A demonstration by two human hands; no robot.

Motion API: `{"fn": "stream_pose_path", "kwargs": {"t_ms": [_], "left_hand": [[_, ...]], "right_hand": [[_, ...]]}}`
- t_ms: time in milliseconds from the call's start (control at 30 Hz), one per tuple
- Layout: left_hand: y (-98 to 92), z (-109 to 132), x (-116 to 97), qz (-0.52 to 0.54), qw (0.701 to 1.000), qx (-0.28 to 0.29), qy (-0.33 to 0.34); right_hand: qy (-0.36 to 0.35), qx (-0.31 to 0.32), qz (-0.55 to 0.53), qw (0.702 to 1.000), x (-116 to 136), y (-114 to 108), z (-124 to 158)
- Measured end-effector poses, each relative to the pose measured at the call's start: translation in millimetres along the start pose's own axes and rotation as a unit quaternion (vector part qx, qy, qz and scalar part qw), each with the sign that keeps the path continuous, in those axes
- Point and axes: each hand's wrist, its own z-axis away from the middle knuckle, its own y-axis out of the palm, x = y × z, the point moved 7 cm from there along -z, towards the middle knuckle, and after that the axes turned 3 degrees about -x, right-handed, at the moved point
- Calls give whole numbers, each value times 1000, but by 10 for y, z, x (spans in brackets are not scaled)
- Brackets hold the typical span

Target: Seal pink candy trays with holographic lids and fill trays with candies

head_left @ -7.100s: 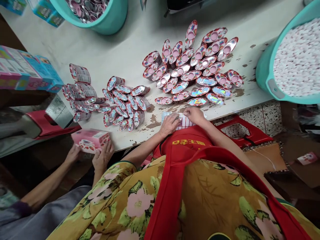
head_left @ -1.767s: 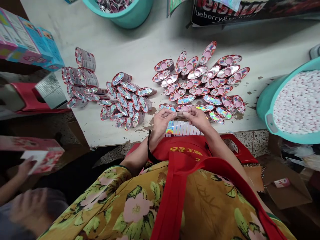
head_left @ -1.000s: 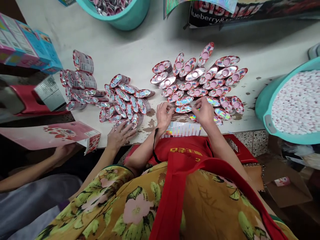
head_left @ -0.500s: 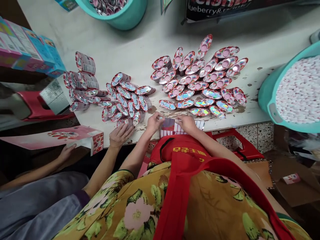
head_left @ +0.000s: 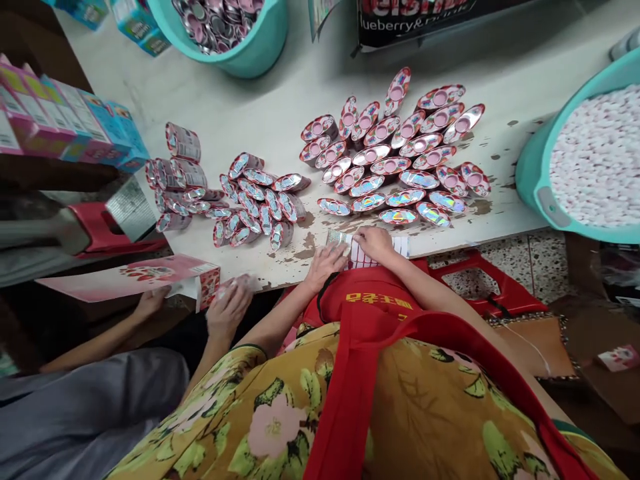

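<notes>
A sticker sheet (head_left: 401, 247) with white strips and dark red lines lies at the table's front edge, before my body. My left hand (head_left: 326, 263) rests on its left end with the fingers stretched out flat, beside a shiny silvery piece (head_left: 339, 237). My right hand (head_left: 375, 243) is closed over the middle of the sheet, fingers curled and pinching at it; the fingertips are partly hidden. Just beyond the hands, several oval-topped containers (head_left: 371, 155) with pink centres stand in a group, the nearest ones (head_left: 399, 217) with shiny rainbow stickers on top.
More containers (head_left: 250, 200) stand at left. Teal buckets hold small pink-white pieces (head_left: 595, 160) and metallic lids (head_left: 215, 27). A co-worker's hand (head_left: 231, 303) is near a pink carton (head_left: 150, 273). Coloured boxes (head_left: 75, 120) line the left; a black box (head_left: 415, 20) is at the back.
My left hand has let go of a dark purple piece and laid itself flat on the sheet. The co-worker's hand has drawn back from the containers toward the carton.
</notes>
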Motion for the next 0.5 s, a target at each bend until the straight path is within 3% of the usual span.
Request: {"fn": "stream_pose_path", "kwargs": {"t_ms": [67,167,300,367,433,500], "left_hand": [[-90,-1,7,29,999,-14,-7],[-353,-62,15,116,987,-99,-55],[-705,-198,-24,277,930,-195,-146],[-821,-351,-143,359,893,-209,-172],[-879,-580,-376,429,863,-203,-175],[-860,-866,-706,478,844,-179,-163]], "right_hand": [[3,0,-3,1000,-3,9,-26],[5,-7,4,1000,20,18,-63],[-10,-4,-11,1000,65,-39,3],[-27,-30,-91,995,38,-175,119],[-16,-66,-248,966,-99,-371,290],[31,-82,-429,899,-336,-554,481]]}}
